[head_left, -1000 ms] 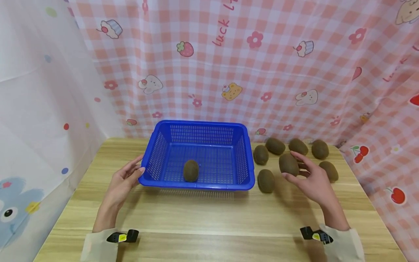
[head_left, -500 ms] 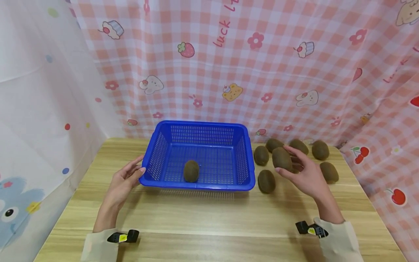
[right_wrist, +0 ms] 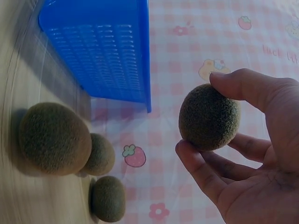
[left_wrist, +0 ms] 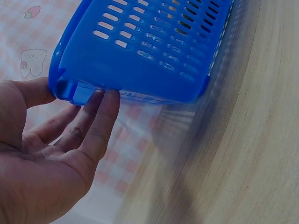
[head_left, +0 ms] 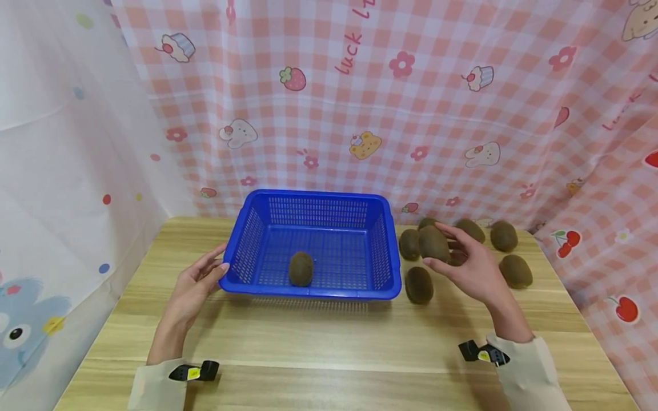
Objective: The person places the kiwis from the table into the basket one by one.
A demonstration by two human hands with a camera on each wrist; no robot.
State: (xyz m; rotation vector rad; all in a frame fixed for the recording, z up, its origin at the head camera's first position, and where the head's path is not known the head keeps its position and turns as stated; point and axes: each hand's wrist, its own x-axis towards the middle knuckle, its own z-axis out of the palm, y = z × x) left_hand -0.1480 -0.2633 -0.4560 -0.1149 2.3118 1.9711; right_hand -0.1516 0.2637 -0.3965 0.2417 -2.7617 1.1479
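Wood bench [head_left: 319,354], pink checked cloth [head_left: 329,114] behind. Right grip [head_left: 475,271], closed to fruit width, pinched a kiwi [head_left: 433,244] up just right of the blue basket [head_left: 313,293], long axis roughly parallel to the basket's side. Left grip [head_left: 192,285], farther off, pinched the basket's left end.

Free room above the basket rim [head_left: 329,293]

Glossy plastic basket [head_left: 349,293], matt, rough-skinned kiwis [head_left: 433,244]
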